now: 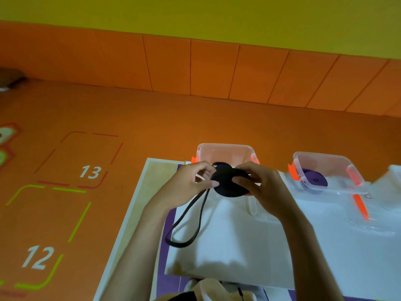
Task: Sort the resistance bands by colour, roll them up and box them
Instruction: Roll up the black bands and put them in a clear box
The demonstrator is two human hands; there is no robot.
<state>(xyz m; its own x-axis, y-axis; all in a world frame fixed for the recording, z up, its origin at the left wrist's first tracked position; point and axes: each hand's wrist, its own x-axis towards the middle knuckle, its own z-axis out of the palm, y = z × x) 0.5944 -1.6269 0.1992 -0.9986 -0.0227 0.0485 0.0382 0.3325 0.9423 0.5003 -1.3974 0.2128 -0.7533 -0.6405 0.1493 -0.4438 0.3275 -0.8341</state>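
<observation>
A black band is held in the air between both hands, above a white sheet and in front of the left box. Most of it is wound into a flat coil, whose round face is turned toward the camera. The loose tail hangs from the coil's left edge, and its long axis runs down and to the left, ending in a loop over the sheet's left edge.

The left hand is seen pinching the band where the tail leaves the coil. The right hand is curled round the coil's right side, with the thumb pressed on its face.

The right box, clear with orange latches, contains a rolled purple band; the pale marks on it cannot be read. A clear lid is laid in front of that box.

The numerals "13" and "12" are printed in white on the orange floor, each inside a dashed outline
</observation>
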